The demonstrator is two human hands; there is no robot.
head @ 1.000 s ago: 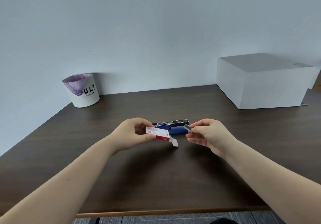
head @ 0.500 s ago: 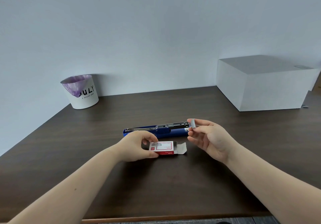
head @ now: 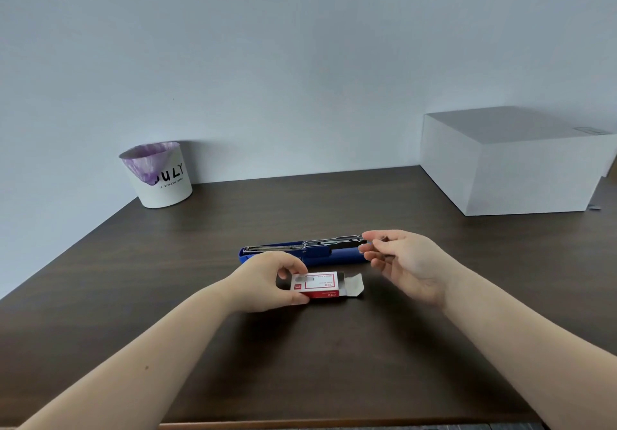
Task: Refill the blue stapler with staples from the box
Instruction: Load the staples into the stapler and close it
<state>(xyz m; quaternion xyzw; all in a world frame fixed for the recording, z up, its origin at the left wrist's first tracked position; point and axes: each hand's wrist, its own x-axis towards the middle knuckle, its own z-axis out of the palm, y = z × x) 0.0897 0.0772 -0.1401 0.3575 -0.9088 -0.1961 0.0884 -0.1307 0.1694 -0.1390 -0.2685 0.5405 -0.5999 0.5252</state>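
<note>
Fingers of the left hand (head: pixel 267 279) grip the left end of the staple box (head: pixel 317 285), which lies flat on the table (head: pixel 334 363) with its right flap open. The right hand (head: pixel 407 262) pinches its thumb and forefinger at the right end of the stapler (head: pixel 317 251); whether staples are between them I cannot tell. It lies open just behind the box. The near half of the table is free up to its near edge. A bin (head: pixel 160 175) stands far left, a white box (head: pixel 514 162) far right.

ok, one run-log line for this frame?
stage: loading | left hand: holding staple box on table | right hand: pinching staples at opened blue stapler tray end | staples: not seated
</note>
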